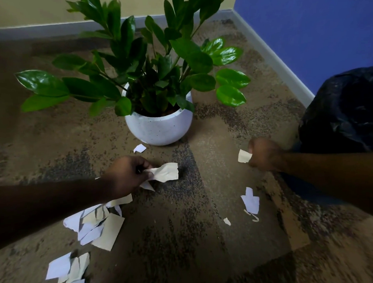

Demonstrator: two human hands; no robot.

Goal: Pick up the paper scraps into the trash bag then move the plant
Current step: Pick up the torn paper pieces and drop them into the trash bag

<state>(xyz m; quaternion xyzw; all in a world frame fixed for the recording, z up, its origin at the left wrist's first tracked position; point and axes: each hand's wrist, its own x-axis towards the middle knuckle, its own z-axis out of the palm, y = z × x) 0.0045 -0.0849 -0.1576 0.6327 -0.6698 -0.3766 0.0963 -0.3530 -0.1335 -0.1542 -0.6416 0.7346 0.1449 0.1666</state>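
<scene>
While both arms reach out over the carpet [186, 238], we see the left hand [127, 177] low near the middle, its fingers and thumb pinched on a crumpled cream scrap [166, 172] that sticks out to the right of the fingertips. Our right hand [263, 153] is curled into a fist around a small scrap [244, 156], of which only a corner shows at the left side of the knuckles. Beyond the hands stands the plant [146, 57] in a round white pot [159, 127], on the carpet near the corner of the room. One small white scrap [139, 148] lies just in front of the pot. A black trash bag [348, 111] sits at the right edge, just behind the right forearm and against the blue wall [315, 26]. More scraps lie on the carpet: a pile [95, 226] under and beside the left forearm, a second cluster [69, 268] nearer the bottom edge, and a white piece [251, 200] with two small bits beside it below the right hand.
</scene>
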